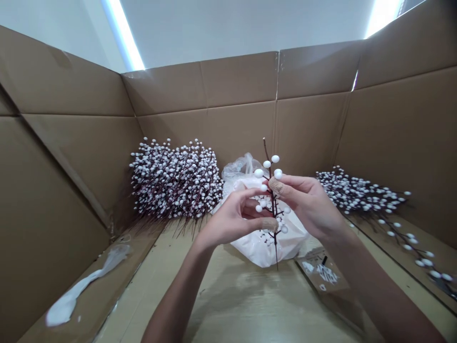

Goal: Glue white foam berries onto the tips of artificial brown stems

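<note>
The right hand [317, 205] is pinching, between its tan-covered thumb and fingers, the brown stem of a slender artificial sprig with round white berries [273, 205], which is standing nearly upright before the landmark, a bulging white plastic bag [257, 252]. The left hand [232, 214] is holding its thumb and index finger apart, the covered thumb meeting the lower stem; whether its other fingers are gripping cannot be told. Left of the bag, a dense heap of white-berried brown sprigs [174, 183] is lying; right of it, a smaller white-berried pile [357, 190] is resting. Behind the bag, a brown cardboard wall [239, 128] is rising.
</note>
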Demonstrator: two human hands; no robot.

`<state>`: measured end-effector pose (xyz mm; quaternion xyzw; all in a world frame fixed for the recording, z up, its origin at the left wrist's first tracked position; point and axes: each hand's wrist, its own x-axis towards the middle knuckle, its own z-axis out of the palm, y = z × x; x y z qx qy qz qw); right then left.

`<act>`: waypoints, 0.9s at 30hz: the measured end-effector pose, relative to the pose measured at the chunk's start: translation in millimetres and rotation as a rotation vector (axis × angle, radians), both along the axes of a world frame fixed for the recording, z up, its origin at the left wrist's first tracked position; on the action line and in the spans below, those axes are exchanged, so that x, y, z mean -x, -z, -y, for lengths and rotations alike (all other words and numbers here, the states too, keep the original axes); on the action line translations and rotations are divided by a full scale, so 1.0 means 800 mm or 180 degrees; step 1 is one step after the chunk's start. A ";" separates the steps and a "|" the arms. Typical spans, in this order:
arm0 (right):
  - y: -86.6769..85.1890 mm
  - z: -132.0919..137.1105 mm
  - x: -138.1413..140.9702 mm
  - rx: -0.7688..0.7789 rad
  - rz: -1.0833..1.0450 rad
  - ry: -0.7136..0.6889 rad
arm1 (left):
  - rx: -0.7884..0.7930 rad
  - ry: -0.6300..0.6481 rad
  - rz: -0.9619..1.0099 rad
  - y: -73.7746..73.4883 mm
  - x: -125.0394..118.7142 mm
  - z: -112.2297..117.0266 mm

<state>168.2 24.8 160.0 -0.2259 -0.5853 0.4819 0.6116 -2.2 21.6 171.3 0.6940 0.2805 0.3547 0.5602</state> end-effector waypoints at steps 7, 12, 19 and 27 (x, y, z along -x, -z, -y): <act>-0.017 0.007 -0.040 -0.0023 0.0966 -0.0013 | -0.0322 -0.0415 -0.0357 0.005 -0.017 -0.001; -0.024 0.014 -0.042 -0.0184 0.0657 0.0073 | -0.0444 -0.0312 -0.0767 0.017 -0.029 -0.004; -0.021 0.014 -0.019 0.0075 -0.0050 0.0013 | -0.0434 -0.0457 -0.0925 0.023 -0.040 -0.003; -0.017 0.016 -0.005 0.0125 -0.0517 0.0302 | -0.0412 -0.0394 -0.0810 0.024 -0.046 -0.001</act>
